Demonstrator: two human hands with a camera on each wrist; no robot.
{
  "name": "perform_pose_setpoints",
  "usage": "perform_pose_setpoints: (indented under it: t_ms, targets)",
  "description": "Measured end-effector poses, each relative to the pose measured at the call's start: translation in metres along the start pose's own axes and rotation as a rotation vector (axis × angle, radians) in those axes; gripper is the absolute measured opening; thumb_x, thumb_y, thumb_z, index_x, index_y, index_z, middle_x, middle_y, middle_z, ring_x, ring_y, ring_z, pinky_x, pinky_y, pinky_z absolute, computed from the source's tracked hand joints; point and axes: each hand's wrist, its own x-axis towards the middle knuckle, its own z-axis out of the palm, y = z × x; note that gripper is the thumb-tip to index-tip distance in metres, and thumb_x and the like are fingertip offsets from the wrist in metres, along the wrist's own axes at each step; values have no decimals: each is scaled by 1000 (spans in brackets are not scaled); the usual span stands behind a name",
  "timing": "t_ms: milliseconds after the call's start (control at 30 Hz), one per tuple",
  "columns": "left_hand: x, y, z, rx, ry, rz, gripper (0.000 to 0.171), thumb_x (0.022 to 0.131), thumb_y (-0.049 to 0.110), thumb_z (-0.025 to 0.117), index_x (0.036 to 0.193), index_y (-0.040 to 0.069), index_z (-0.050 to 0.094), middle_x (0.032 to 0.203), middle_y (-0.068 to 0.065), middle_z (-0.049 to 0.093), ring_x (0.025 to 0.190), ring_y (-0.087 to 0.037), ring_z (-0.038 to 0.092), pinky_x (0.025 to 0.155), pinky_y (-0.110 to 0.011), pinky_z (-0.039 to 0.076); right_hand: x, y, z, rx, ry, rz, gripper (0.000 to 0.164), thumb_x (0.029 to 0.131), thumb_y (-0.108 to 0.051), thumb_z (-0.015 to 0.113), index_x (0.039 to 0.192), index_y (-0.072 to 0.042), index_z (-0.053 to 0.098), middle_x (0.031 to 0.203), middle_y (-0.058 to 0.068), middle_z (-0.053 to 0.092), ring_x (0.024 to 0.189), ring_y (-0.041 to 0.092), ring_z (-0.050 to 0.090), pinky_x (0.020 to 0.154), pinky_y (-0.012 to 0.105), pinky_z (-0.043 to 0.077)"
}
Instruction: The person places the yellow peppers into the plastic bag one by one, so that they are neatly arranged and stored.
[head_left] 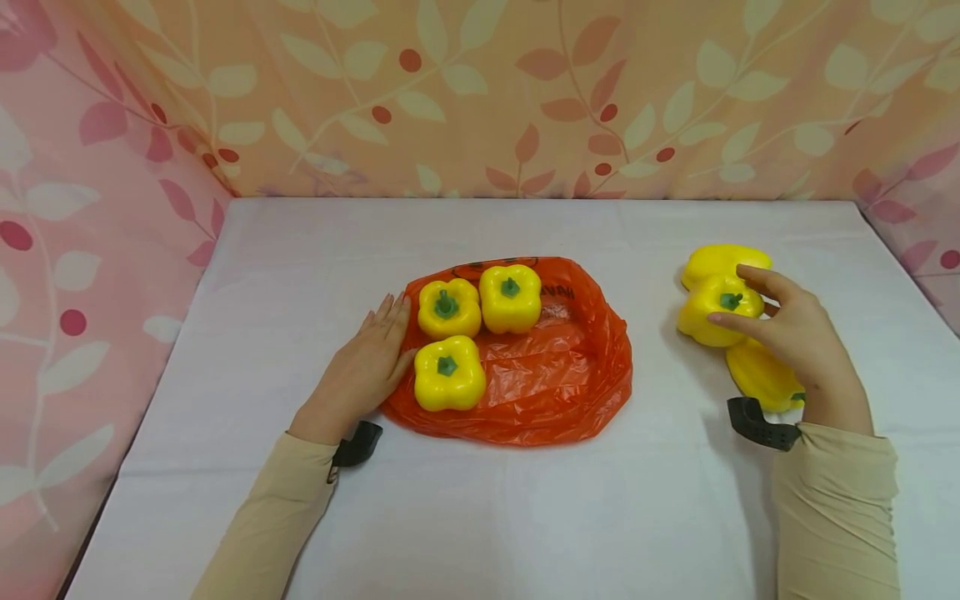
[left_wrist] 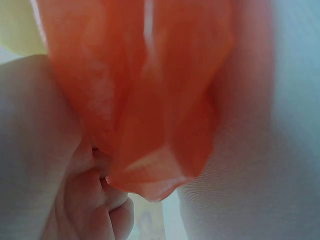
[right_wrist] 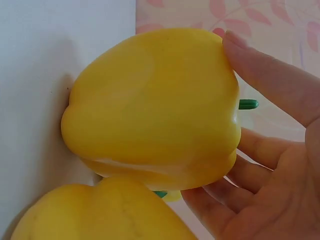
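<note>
At the right, my right hand (head_left: 798,321) has its thumb and fingers curled round the stem end of an upright yellow bell pepper (head_left: 716,312). The right wrist view shows this yellow bell pepper (right_wrist: 155,110) close up, its thumb at the upper edge and its fingers partly hidden behind. My left hand (head_left: 360,367) lies with straight fingers along the left edge of a red plastic bag (head_left: 555,367). Three yellow bell peppers, one at back left (head_left: 448,310), one at back right (head_left: 510,298) and one in front (head_left: 450,375), sit upright on the bag's left half.
Two more yellow bell peppers lie on their sides by the gripped one, one behind (head_left: 723,258) and one in front (head_left: 761,375). A white cloth (head_left: 525,517) covers the table. Flowered curtains (head_left: 480,100) stand behind and at both sides.
</note>
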Motion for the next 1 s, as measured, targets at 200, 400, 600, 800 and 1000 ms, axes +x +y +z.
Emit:
perform_pose_setpoints:
  t_ms: [200, 400, 600, 800, 1000]
  targets:
    - [-1, 0, 0, 6, -4, -3, 70, 98, 29, 49, 148, -5, 14, 154, -19, 17, 143, -30, 10, 114, -45, 13, 1, -2, 1, -57, -18, 7, 90, 86, -45, 66, 150, -3, 19, 149, 32, 20, 126, 56, 25, 100, 68, 23]
    - [0, 0, 0, 2, -10, -7, 70, 98, 28, 49, 148, -4, 14, 154, -19, 17, 143, -30, 9, 115, -44, 12, 2, -2, 2, -89, -68, 24, 99, 83, -47, 68, 152, -7, 11, 148, 34, 18, 124, 55, 24, 99, 69, 23]
    - [0, 0, 0, 8, -3, -1, 70, 98, 29, 49, 149, -4, 14, 154, -19, 17, 143, -30, 9, 115, -44, 12, 2, -4, 4, -99, -38, 6, 97, 83, -46, 69, 151, -5, 13, 148, 33, 19, 124, 56, 26, 100, 69, 23]
    - [1, 0, 0, 1, 3, 2, 70, 98, 30, 49, 149, -3, 13, 155, -18, 16, 143, -29, 9, 115, -43, 11, 1, -6, 4, -103, -27, 7, 96, 83, -47, 68, 152, -7, 13, 149, 32, 18, 124, 56, 25, 100, 69, 23]
    - [0, -1, 1, -6, 1, -2, 70, 98, 30, 48, 149, -3, 13, 155, -17, 14, 143, -28, 8, 115, -43, 11, -1, -12, 6, -66, -21, -10, 94, 83, -44, 70, 152, -10, 15, 151, 28, 18, 126, 56, 25, 101, 68, 23]
